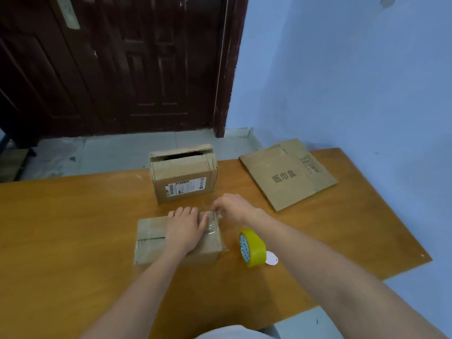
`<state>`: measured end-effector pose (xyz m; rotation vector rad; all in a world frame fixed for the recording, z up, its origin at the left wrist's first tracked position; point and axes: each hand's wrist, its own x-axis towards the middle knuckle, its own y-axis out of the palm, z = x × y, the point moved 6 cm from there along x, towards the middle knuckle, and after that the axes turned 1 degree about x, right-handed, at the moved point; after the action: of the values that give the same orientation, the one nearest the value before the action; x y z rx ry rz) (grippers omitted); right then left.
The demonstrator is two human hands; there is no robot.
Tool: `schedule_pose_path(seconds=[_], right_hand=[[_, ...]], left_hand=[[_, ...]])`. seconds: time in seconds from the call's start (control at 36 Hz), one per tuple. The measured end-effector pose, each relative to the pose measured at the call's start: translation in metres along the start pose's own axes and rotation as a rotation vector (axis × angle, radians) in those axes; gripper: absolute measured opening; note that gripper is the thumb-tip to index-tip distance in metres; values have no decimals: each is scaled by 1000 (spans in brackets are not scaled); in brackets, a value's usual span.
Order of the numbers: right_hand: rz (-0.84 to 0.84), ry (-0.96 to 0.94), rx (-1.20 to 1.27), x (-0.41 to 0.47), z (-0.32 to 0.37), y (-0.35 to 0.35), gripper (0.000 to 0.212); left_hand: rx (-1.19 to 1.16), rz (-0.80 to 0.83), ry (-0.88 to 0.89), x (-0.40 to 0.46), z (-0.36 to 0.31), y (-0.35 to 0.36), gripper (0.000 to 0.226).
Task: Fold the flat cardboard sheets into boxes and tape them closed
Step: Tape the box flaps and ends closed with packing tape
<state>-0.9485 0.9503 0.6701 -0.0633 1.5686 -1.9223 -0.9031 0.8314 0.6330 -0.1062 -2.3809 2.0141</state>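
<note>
The cardboard box (156, 241) lies low and flat-topped on the orange-brown worktop (73, 241), its top flaps shut with a dark seam running lengthwise and clear tape glinting over its right end. The left hand (184, 228) presses on the top with fingers straight. The right hand (232, 206), at the box's far right corner, pinches the clear tape (214, 222). A yellow tape roll (253, 248) stands on edge just right of the box. Behind stands a labelled box (183, 177), its top partly open, and a flat cardboard sheet (286, 174) lies far right.
</note>
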Motion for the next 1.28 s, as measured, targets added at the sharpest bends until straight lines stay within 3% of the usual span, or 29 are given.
schedule_pose_path(seconds=[0.33,0.5,0.83,1.06,1.19,1.28], right_hand=[[36,21,-87,4,1,4,18],[57,113,-13,2,-3,8,19],[-56,254,141,-11,-4,21,22],[61,279,263,-22,-1,34,24],[195,310,396,-30,-4,39,46],[180,366,457,-31,-3,35,45]], left_hand=[[-11,-14,-8,0,1,1,48],[-9,-18,-8,0,1,1,53],[12,-19,-19,0,0,3,50],[34,-21,-19,1,0,1,48],[25,-28,-14,-1,0,0,47],[14,-27,-11,-1,0,0,47]])
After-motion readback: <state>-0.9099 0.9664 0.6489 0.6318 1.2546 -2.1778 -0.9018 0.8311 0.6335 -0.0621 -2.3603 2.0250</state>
